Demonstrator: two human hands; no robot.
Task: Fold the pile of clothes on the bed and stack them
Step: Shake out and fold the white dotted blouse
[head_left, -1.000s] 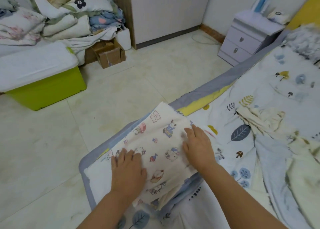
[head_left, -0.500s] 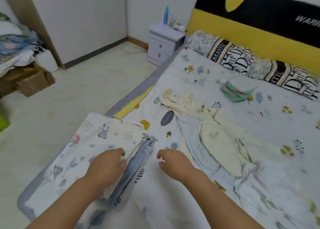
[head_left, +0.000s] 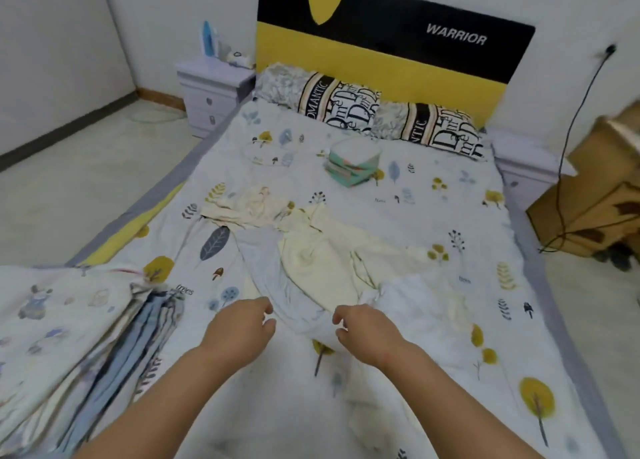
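Note:
A stack of folded clothes (head_left: 79, 337) lies at the bed's near left corner, topped by a cream piece with cartoon prints. In the middle of the bed (head_left: 450, 320) lie loose clothes: a pale yellow garment (head_left: 322, 261), a light blue one (head_left: 263, 271) under it, and a cream one (head_left: 249, 205) farther back. My left hand (head_left: 239, 330) and my right hand (head_left: 367, 330) hover side by side just short of the near edge of the light blue garment. Both have curled, parted fingers and hold nothing.
A small folded green-and-white bundle (head_left: 353, 164) sits near two patterned pillows (head_left: 346, 101) at the yellow-and-black headboard. A white nightstand (head_left: 211, 91) stands at the left, cardboard boxes (head_left: 595, 195) and a black cable at the right.
My view swung from the folded stack to the bed's middle. Both hands left the stack and moved right and forward, to the loose clothes.

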